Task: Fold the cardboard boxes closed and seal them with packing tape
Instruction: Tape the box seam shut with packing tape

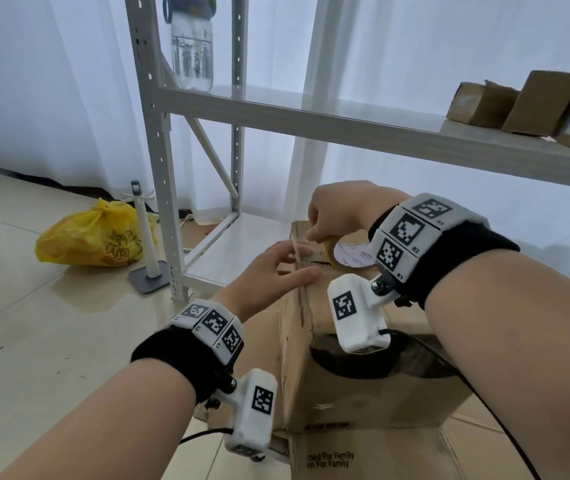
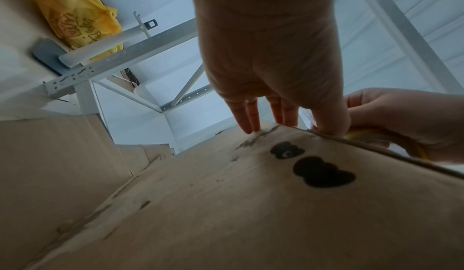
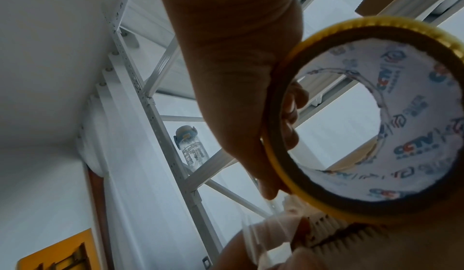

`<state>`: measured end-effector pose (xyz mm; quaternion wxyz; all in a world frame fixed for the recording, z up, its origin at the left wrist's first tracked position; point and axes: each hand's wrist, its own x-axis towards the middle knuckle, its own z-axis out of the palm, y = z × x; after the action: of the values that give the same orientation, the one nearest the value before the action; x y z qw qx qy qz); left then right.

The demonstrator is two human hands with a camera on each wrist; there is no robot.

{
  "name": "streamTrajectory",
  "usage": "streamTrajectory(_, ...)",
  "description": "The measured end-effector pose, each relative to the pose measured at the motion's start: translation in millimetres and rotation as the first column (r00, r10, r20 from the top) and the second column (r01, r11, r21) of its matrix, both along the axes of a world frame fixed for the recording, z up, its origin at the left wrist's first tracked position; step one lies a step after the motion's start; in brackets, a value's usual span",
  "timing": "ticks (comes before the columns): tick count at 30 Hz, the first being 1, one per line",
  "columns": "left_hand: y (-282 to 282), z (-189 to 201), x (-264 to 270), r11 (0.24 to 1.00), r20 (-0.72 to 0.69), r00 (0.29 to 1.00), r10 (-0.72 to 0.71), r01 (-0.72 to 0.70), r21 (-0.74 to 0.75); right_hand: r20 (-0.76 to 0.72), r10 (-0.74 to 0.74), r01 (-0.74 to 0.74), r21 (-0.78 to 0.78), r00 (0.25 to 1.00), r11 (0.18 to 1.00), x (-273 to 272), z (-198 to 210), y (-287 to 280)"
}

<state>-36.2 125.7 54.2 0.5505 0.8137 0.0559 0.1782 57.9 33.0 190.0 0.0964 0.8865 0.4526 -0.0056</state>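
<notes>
light: soft daylight through white curtains point(image 1: 398, 64), upper frame | head view: bright, sharp centre, bent edges | wrist views: dim, backlit, hands in shadow, blurred and grainy | floor point(image 1: 17, 306): faint sheen, soft shadows

Ahead of me stands a white metal shelving rack point(image 1: 159, 140) with a clear water bottle point(image 1: 192, 46) on its upper shelf. A knotted yellow plastic bag point(image 1: 89, 239) lies on the tiled floor point(image 1: 34, 334), touching a white stand point(image 1: 145, 237) on a grey base.
</notes>
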Motion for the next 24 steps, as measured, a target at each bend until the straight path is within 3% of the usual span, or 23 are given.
streamTrajectory(4, -2, -3, 1, 0.996, 0.044, 0.999, 0.030, -0.033, 0.080, 0.029, -0.021, 0.020, 0.030, 0.999, 0.999, 2, 1, -2)
streamTrajectory(11, -8, 2, -1, 0.994, 0.050, 0.998, 0.049, -0.053, 0.092, -0.106, -0.029, 0.039, 0.095, 0.994, 0.995, 4, 5, -16)
streamTrajectory(18, -10, 19, -7, 0.980, -0.059, 0.994, 0.090, -0.098, -0.173, 0.027, -0.056, 0.056, 0.002, 0.998, 0.998, -4, -3, -1)
streamTrajectory(24, 4, 15, -8, 0.957, -0.094, 0.974, 0.207, -0.221, -0.189, 0.130, -0.033, 0.039, -0.044, 0.991, 0.998, -5, -9, 6)
